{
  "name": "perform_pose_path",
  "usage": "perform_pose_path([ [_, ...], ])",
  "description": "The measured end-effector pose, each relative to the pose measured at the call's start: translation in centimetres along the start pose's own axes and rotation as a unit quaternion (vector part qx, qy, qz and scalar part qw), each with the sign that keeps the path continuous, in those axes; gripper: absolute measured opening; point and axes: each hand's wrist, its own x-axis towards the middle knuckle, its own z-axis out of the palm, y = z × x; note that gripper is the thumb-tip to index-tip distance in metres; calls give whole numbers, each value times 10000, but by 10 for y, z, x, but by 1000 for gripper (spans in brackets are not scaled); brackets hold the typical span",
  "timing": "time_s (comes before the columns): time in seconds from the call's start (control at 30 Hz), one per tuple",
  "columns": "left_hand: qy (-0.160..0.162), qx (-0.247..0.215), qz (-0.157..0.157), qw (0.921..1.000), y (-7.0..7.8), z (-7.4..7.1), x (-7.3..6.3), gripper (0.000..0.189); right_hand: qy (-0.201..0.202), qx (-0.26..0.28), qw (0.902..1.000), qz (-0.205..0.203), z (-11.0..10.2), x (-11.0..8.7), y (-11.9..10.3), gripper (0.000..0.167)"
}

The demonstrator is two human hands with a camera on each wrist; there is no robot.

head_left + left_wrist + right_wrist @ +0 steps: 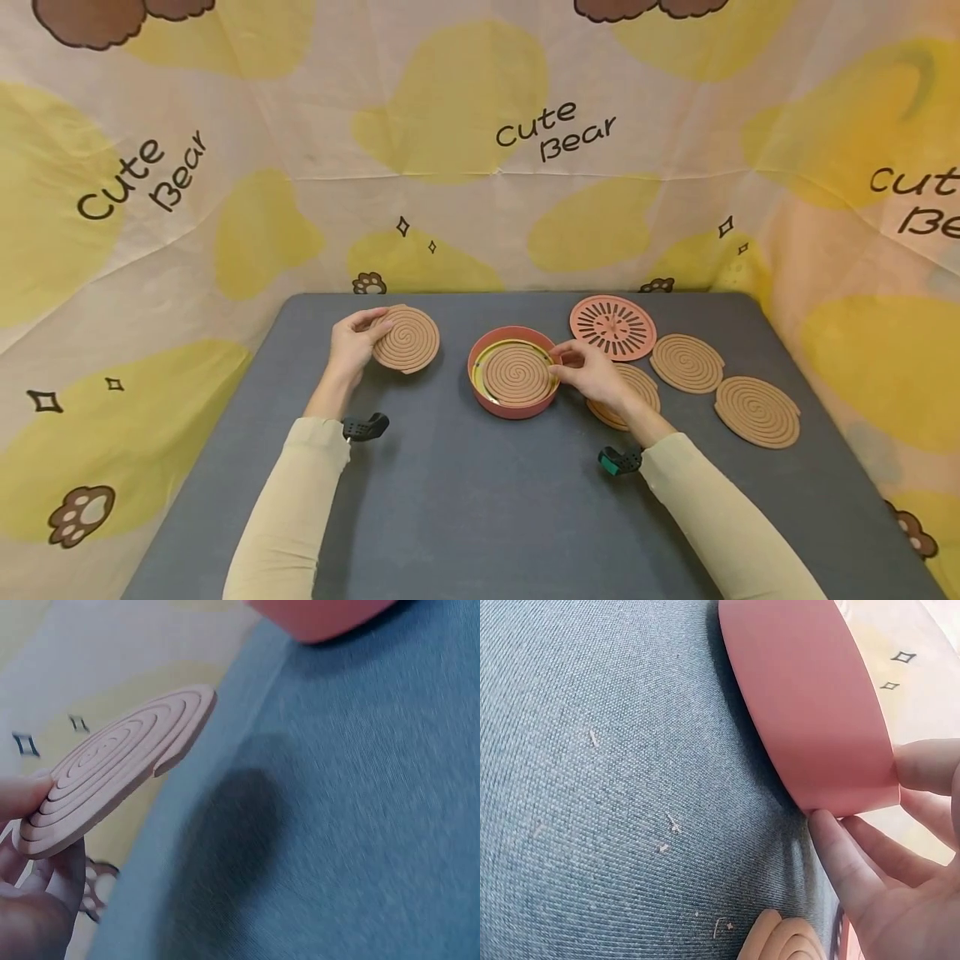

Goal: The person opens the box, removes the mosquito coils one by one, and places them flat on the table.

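Observation:
My left hand (pixel 352 346) pinches a tan mosquito coil (pixel 406 338) near its edge, thumb on the upper face and fingers beneath. The left wrist view shows this coil tilted, with a shadow on the cloth below. Mid-table stands a round red tin (pixel 514 411) with a yellow inner rim, and another mosquito coil (pixel 517 374) lies inside it. At the tin's right side, my right hand (pixel 588 372) pinches the wall. In the right wrist view, the thumb (pixel 928 766) is at the rim while fingertips press the outer wall (pixel 817 705).
Right of the tin lies a slotted pink lid (pixel 612 327). A mosquito coil (pixel 637 392) is partly hidden under my right forearm, and two more coils, one nearer the lid (pixel 687 363) and one farther right (pixel 757 412), lie flat. Printed cloth hangs behind the grey-blue table (pixel 465 500).

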Motion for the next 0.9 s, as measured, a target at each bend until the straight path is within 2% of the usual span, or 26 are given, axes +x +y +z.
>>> perform_pose_path([
  [0.23,269,-165,-371,9988,-27,-8,7,40,-16,-83,10000,19,-2,-2,1,38],
  [0.53,742,-279,-615,9950,-41,-7,11,39,-10,-137,9999,16,-1,-1,2,38],
  [0.7,605,-123,-675,9958,-47,-2,14,40,15,-144,9999,33,0,-1,2,37],
  [0.9,386,528,-424,9970,-49,5,13,37,34,-145,9999,8,0,0,1,37],
])
